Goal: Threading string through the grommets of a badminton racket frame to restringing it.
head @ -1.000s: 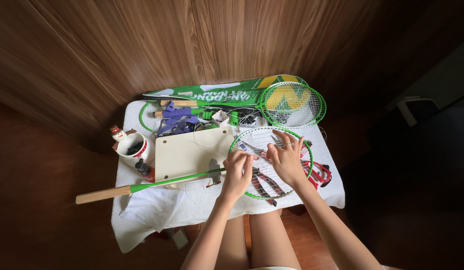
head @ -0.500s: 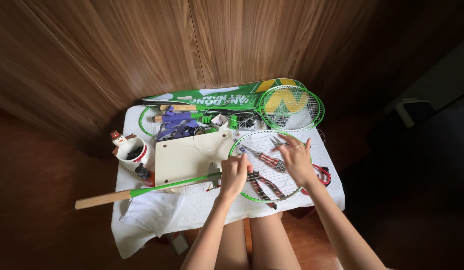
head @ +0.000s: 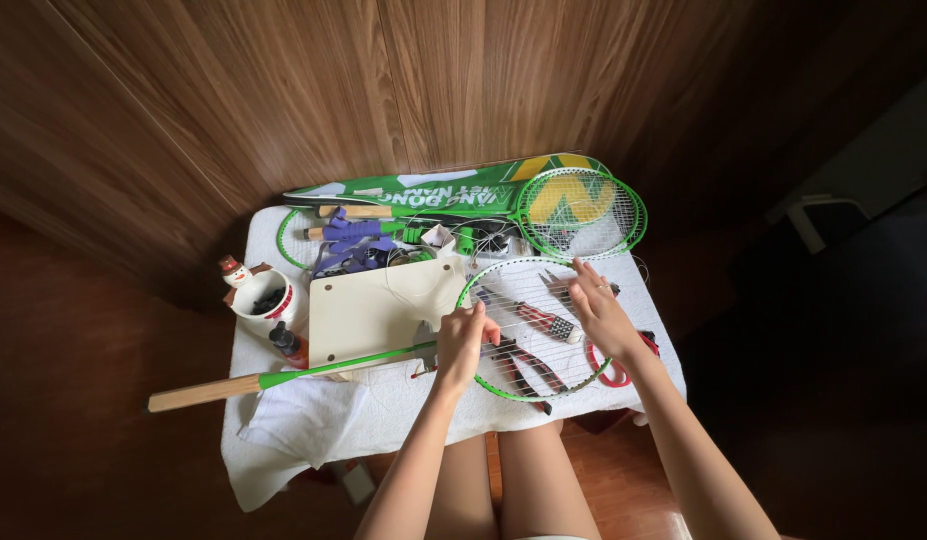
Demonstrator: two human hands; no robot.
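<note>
— Well, where are the hands?
— On the green badminton racket (head: 524,330) lying across the white towel-covered table (head: 284,450). The left hand (head: 462,335) curls tight, clasping the rim near the throat; the right hand (head: 599,310) lies flat, fingers spread on the taut strings.
— Textures?
— Thin gridded strings, smooth oval frame, wooden grip; red-handled pliers (head: 529,362) beneath the head.

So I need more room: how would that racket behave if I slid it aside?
The racket probably slides easily on the cloth; it looks light. Its long handle overhangs the table, so it could swing or tip.
</note>
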